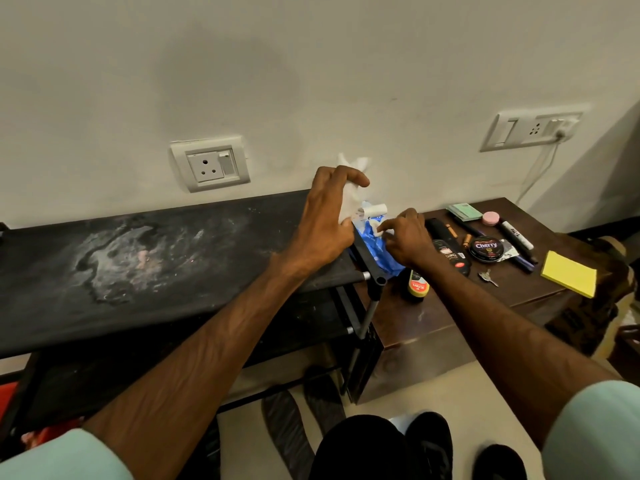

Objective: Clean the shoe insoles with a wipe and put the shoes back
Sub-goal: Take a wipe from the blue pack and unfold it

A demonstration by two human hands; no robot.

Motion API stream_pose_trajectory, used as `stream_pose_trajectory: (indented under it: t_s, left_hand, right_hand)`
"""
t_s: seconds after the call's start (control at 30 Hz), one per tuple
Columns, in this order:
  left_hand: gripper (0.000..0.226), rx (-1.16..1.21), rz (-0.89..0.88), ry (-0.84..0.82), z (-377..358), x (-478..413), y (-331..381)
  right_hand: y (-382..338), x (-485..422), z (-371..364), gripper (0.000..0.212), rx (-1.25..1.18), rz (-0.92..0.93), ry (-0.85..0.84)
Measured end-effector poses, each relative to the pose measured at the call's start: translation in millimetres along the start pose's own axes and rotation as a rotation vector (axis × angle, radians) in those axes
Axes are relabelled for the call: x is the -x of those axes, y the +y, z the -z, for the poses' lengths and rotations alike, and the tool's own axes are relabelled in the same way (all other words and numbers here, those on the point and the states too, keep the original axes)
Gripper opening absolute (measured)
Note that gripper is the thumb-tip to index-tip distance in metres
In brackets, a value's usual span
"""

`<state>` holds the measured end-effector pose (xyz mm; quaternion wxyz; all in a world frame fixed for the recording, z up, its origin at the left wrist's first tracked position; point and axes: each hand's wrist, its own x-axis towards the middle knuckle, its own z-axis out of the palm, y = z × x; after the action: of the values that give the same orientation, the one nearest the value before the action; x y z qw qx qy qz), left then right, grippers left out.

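Observation:
My left hand [327, 220] grips a white wipe [351, 199] lifted above a blue wipes pack [372, 242]. The pack lies at the right end of the black shoe rack's top shelf [145, 265]. My right hand [407, 242] rests on the pack and pinches its white flap [375, 226]. Two dark grey insoles [287, 434] lie on the floor below. Black shoes [429, 441] sit at the bottom edge, partly cut off by the frame.
A brown cabinet [415, 327] to the right holds a Cherry polish tin [486, 248], a Kiwi polish bottle [417, 287], markers, keys [488, 277] and a yellow sticky pad [569, 277]. Wall sockets [209, 164] sit above the dusty rack.

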<state>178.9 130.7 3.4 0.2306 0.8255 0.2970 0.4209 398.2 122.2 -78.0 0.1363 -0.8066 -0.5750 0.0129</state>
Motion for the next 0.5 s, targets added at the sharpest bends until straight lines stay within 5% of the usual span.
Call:
stream_pose_trajectory:
  t_s: [0.27, 0.5]
  left_hand:
    - [0.074, 0.024, 0.007, -0.026, 0, 3, 0]
    - [0.074, 0.04, 0.036, -0.016, -3, 6, -3]
  right_hand:
    - [-15, -5, 11, 0.016, -0.215, -0.069, 0.144]
    - [-21, -16, 11, 0.012, -0.107, -0.042, 0.134]
